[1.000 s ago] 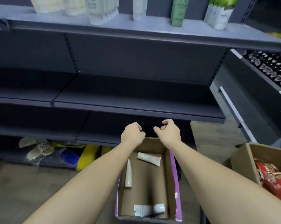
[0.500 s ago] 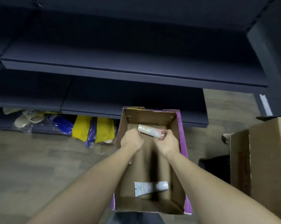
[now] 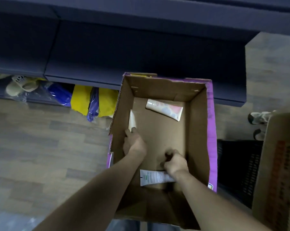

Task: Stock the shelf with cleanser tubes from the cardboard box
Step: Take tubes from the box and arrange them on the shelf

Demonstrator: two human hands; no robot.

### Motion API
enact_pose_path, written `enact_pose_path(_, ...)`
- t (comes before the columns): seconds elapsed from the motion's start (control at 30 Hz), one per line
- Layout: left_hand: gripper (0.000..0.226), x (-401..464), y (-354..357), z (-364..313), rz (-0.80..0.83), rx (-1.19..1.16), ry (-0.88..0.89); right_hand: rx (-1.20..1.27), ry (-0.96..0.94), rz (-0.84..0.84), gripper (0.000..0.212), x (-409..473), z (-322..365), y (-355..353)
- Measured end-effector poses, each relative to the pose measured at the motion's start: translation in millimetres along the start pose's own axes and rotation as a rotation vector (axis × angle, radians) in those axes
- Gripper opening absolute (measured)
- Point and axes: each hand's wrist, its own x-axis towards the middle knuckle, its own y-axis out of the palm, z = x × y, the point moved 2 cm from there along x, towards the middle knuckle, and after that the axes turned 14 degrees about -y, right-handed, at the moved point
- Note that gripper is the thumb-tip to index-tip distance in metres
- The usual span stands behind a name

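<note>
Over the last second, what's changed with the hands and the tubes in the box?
Both hands dropped from near the shelf edge down into the cardboard box. The left hand now reaches the tube along the left wall; the right hand closes on the white printed tube at the near end. The view tilted down too. All three tubes, including the pink-patterned tube, lie where they were; none is lifted yet.

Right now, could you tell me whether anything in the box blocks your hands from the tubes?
Nothing visible does. The left hand already touches the tube by the left wall, the right hand is on the printed tube, and the far tube lies uncovered.
</note>
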Motion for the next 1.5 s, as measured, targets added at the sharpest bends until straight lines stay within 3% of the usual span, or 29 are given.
enact_pose_path(0.07,0.050,4,13,-1,-0.086,0.007,-0.013,-0.099,0.002,0.115,0.044,-5,-14,13)
enact_pose_path(0.13,0.052,8,22,-2,-0.166,0.007,-0.009,-0.369,-0.059,0.236,0.053,-12,-21,25)
enact_pose_path(0.2,0.051,14,30,-2,-0.193,0.013,0.009,-0.580,-0.168,0.272,0.067,-17,-26,36)
enact_pose_path(0.27,0.045,20,37,1,-0.157,0.008,-0.002,-0.641,-0.220,0.248,0.071,-15,-31,41)
enact_pose_path(0.4,0.055,25,46,4,-0.032,-0.063,-0.008,-0.536,-0.237,0.145,0.050,-6,-41,41)
enact_pose_path(0.5,0.049,24,46,-1,-0.021,-0.120,0.004,-0.370,-0.155,0.004,0.038,-7,-44,39)
enact_pose_path(0.67,0.048,17,35,0,0.041,-0.161,-0.046,0.034,0.022,-0.167,0.047,-7,-40,23)
enact_pose_path(0.8,0.049,7,22,8,0.117,-0.183,-0.126,0.269,0.094,-0.188,0.034,-7,-24,11)
enact_pose_path(0.93,0.051,-13,12,8,0.201,-0.246,-0.126,0.450,0.143,-0.267,0.036,-12,-3,-4)
enact_pose_path(1.07,0.051,-32,-3,2,0.224,-0.316,-0.102,0.375,0.044,-0.267,0.059,-23,21,-20)
enact_pose_path(1.33,0.044,-67,-53,-1,0.097,-0.402,-0.008,0.316,-0.104,-0.342,0.033,-47,53,-52)
enact_pose_path(1.5,0.054,-97,-81,6,-0.010,-0.423,0.032,0.147,-0.218,-0.357,0.045,-69,71,-70)
